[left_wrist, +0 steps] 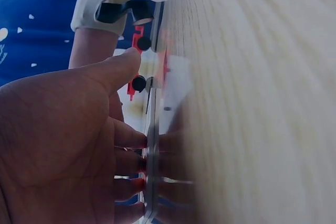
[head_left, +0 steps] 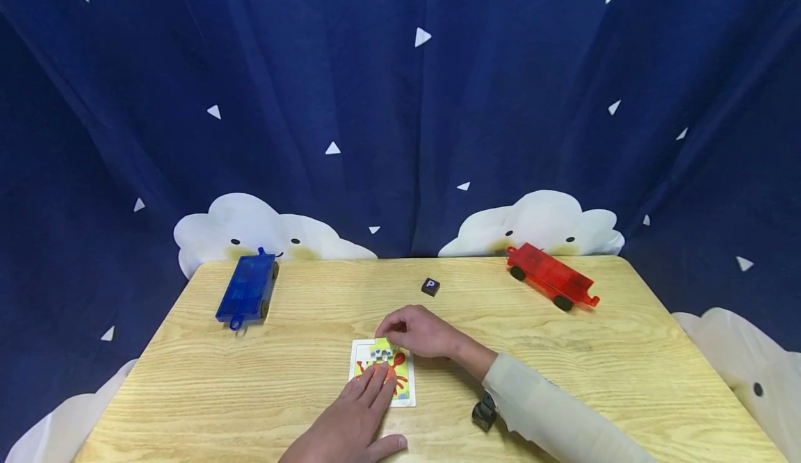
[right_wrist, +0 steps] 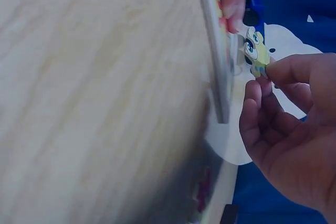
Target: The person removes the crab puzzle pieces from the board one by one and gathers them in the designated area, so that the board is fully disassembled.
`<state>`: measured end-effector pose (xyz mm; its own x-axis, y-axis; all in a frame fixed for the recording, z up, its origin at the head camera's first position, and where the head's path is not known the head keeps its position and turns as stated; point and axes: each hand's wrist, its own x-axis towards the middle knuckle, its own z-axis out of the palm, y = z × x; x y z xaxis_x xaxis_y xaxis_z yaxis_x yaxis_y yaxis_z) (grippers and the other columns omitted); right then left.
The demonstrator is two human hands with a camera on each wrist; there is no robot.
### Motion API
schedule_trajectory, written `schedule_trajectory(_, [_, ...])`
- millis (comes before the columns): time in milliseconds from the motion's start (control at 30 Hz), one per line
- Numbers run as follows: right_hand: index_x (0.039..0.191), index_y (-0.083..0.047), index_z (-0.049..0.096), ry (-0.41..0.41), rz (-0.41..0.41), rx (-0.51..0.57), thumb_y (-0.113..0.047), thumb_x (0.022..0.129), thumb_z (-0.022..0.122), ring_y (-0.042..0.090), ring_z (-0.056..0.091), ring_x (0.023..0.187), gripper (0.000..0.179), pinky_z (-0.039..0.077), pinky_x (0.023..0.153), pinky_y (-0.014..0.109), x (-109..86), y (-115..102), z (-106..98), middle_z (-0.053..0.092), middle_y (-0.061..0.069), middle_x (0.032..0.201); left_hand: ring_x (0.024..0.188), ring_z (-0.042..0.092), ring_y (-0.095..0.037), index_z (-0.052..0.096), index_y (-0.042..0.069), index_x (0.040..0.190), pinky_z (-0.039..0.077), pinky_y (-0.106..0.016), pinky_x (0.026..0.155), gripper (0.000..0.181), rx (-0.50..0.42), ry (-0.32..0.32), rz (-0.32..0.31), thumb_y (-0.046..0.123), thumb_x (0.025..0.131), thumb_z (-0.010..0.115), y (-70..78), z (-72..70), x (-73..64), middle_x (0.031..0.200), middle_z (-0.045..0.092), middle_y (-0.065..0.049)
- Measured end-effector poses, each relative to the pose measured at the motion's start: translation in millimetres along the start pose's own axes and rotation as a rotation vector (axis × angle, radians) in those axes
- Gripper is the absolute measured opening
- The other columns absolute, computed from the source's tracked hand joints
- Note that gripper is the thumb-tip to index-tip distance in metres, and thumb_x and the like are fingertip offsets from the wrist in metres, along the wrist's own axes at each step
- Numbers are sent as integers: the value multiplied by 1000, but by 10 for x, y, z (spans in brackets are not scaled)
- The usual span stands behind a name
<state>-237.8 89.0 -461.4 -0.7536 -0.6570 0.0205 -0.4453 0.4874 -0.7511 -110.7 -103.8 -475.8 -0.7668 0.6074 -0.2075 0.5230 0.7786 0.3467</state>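
A small jigsaw puzzle (head_left: 406, 392) with a red crab on yellow and a white border lies near the table's front. My left hand (head_left: 350, 418) rests its straight fingertips on the puzzle's lower part; in the left wrist view those fingers (left_wrist: 129, 161) press on the board's face. Between thumb and fingers my right hand (head_left: 422, 331) pinches a yellow puzzle piece (right_wrist: 257, 52) printed with two eyes. In the head view that piece is over the upper part of the board, tilted in the right wrist view. Its contact with the board cannot be told.
A blue toy wagon (head_left: 247, 288) stands at the back left of the wooden table (head_left: 300, 352), a red toy wagon (head_left: 551, 275) at the back right. A dark tile marked P (head_left: 430, 286) lies behind the puzzle. A black wrist device (head_left: 484, 413) is by the right sleeve.
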Motion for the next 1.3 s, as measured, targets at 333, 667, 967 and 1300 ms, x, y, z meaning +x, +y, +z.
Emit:
schedule_trajectory(333, [104,-12,78,40,-13,-7,-2,100,61,12,57,77,20,48,69,28,-200,50,-219,72,-3,95,152,24,-36,35,1,159,29,-53,116,91,13,23,21,70,99,45,2,-1,-19,164,30,-20])
schedule_trajectory(667, [101,-13,76,56,35,-22,-2,100,61,13,58,78,19,50,71,29,-544,272,-541,70,-2,90,153,22,-37,33,1,160,29,-53,116,91,7,23,17,69,99,47,6,-16,-34,165,28,-20])
schedule_trajectory(967, [97,-12,75,58,48,-72,1,98,61,12,57,74,20,49,68,28,-896,579,-886,68,-3,86,152,23,-37,33,0,159,29,-55,116,92,-7,40,32,67,99,49,8,-17,-42,164,29,-21])
schedule_trajectory(1300, [96,-16,75,10,140,-92,1,98,61,12,54,73,21,45,67,27,-1090,753,-1016,66,-3,81,152,22,-38,32,-1,160,28,-53,117,91,-23,38,44,67,100,47,-11,-2,-46,165,27,-22])
